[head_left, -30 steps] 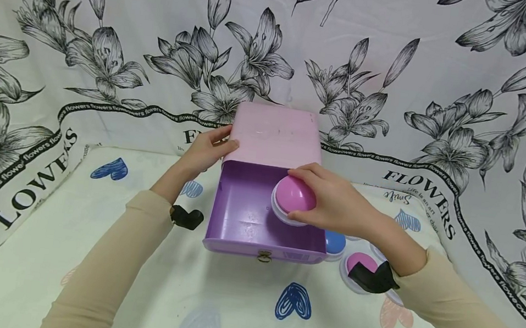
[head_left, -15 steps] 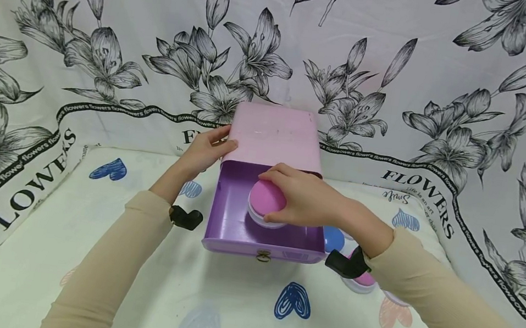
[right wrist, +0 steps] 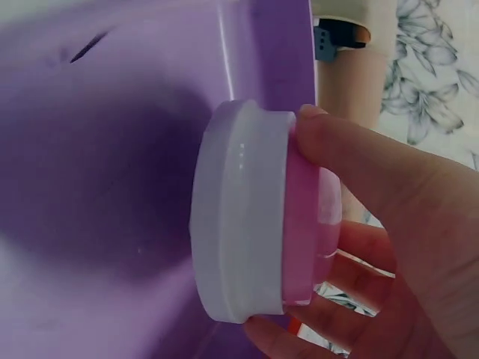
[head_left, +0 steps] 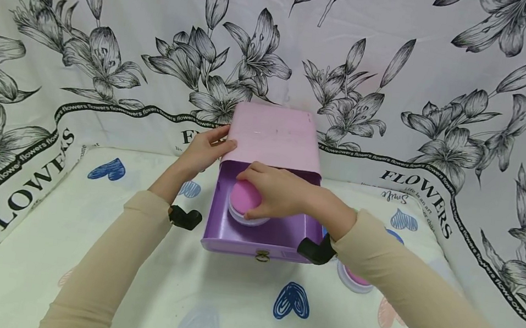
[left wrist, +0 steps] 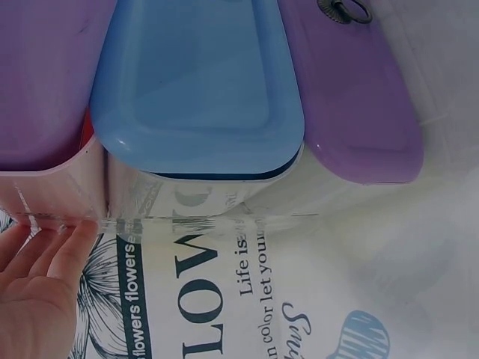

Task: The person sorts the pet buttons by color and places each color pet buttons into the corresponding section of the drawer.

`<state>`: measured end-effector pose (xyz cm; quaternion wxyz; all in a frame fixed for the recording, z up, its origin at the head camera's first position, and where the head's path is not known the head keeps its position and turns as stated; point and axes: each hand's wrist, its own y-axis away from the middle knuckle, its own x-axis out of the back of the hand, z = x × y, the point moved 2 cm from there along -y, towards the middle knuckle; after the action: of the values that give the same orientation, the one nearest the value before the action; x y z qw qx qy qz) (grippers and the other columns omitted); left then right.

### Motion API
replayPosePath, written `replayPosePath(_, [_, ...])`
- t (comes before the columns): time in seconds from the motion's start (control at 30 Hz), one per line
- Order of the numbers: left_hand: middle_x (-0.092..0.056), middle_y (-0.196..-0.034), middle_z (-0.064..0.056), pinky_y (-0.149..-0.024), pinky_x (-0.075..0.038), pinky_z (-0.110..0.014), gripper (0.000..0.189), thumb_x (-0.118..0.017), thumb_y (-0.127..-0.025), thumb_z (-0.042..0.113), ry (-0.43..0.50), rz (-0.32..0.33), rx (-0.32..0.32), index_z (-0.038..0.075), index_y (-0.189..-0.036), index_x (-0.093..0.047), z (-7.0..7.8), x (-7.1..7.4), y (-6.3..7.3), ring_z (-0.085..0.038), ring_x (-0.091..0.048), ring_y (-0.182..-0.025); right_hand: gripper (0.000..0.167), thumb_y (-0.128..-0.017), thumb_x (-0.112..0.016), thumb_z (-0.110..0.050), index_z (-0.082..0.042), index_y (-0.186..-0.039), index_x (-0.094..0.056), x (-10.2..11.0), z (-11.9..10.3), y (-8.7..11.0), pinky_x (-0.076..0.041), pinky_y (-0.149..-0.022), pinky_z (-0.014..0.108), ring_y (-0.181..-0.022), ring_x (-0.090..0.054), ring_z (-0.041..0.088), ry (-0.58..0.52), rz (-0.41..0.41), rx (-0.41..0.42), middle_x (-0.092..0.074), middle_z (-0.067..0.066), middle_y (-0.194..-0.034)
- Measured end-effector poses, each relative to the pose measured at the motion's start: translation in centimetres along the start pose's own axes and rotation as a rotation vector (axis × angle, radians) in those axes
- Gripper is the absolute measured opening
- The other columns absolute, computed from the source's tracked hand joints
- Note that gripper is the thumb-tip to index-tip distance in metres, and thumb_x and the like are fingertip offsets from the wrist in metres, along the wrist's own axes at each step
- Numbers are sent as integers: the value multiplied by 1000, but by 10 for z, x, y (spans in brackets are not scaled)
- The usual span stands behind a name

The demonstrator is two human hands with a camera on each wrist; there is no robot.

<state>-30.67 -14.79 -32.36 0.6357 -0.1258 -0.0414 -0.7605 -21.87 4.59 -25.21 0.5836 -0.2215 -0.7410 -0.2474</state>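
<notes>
My right hand (head_left: pixel 279 191) grips a round push button (head_left: pixel 245 197) by its edge, thumb and fingers on opposite sides. It has a pink dome on a white base (right wrist: pixel 243 217). The button is inside the pulled-out purple drawer (head_left: pixel 283 238), toward its left side; whether it touches the floor cannot be told. Above the drawer is the pink top (head_left: pixel 274 135) of the cabinet. My left hand (head_left: pixel 202 150) rests on the cabinet's left edge, its thumb on the top. In the left wrist view, its straight fingers (left wrist: pixel 67 258) touch the cabinet's side.
Right of the cabinet lie a pink button (head_left: pixel 352 278) and a blue one (head_left: pixel 395 236), both partly hidden by my right arm. A small ring pull (head_left: pixel 262 255) hangs on the drawer front. A blue drawer (left wrist: pixel 198 90) shows in the left wrist view.
My right hand has carried the pink button leftward within the drawer, from its right side to its left. My left hand keeps its place on the cabinet.
</notes>
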Motion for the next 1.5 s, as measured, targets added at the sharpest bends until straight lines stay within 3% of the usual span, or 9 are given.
replayPosePath(0.67, [-34, -147, -4, -106, -35, -40, 66, -61, -88, 35, -10, 2, -6, 14, -144, -33, 1, 0, 0, -24, -39, -131, 67, -79, -70, -35, -10, -135, -43, -7, -4, -26, -43, -95, 29, -105, -52, 17, 81, -113, -5, -43, 6, -129])
replayPosePath(1.3, [-35, -146, -5, -105, -35, -39, 65, -60, -89, 33, -7, -2, -24, 12, -144, -34, 1, 1, -1, -24, -41, -129, 72, -83, -68, -30, -11, -143, -32, -9, -3, -30, -39, -101, 31, -115, -47, 19, 89, -204, -34, -35, 10, -138])
replayPosePath(1.5, [-35, -146, -6, -105, -35, -40, 65, -60, -89, 33, -10, -1, -23, 12, -144, -33, 0, 1, -2, -25, -40, -130, 71, -84, -66, -29, -10, -143, -32, -6, 0, -27, -35, -105, 31, -121, -44, 18, 71, -189, -19, -36, 10, -141])
